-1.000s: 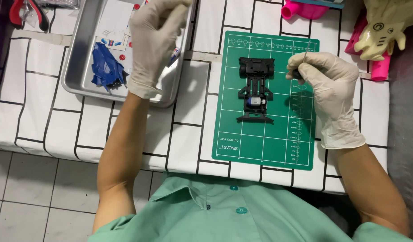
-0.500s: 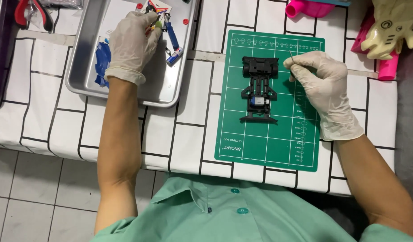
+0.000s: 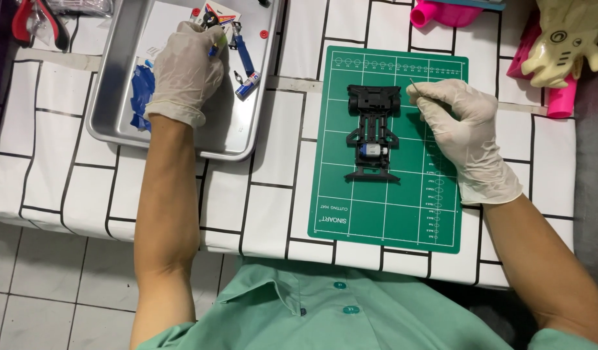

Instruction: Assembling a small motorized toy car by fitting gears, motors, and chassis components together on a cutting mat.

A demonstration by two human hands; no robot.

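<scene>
A black toy car chassis [image 3: 373, 131] with a small silver motor lies on a green cutting mat [image 3: 389, 214]. My right hand [image 3: 457, 126], in a white glove, rests on the mat just right of the chassis and pinches a thin metal pin. My gloved left hand [image 3: 184, 71] reaches into a metal tray [image 3: 114, 123] at the upper left, its fingers closed around a small part near the tray's top. Blue plastic parts [image 3: 142, 91] and a small blue tool [image 3: 245, 58] lie in the tray beside that hand.
The table wears a white cloth with a black brick pattern. Red-handled pliers [image 3: 36, 23] lie at the far upper left. Pink objects [image 3: 441, 13] and a cream toy figure [image 3: 564, 39] stand at the upper right. Grey floor tiles show below the table's front edge.
My left hand has drawn back to the left and settled lower in the tray, closing on a small part. My right hand stays by the chassis with the pin.
</scene>
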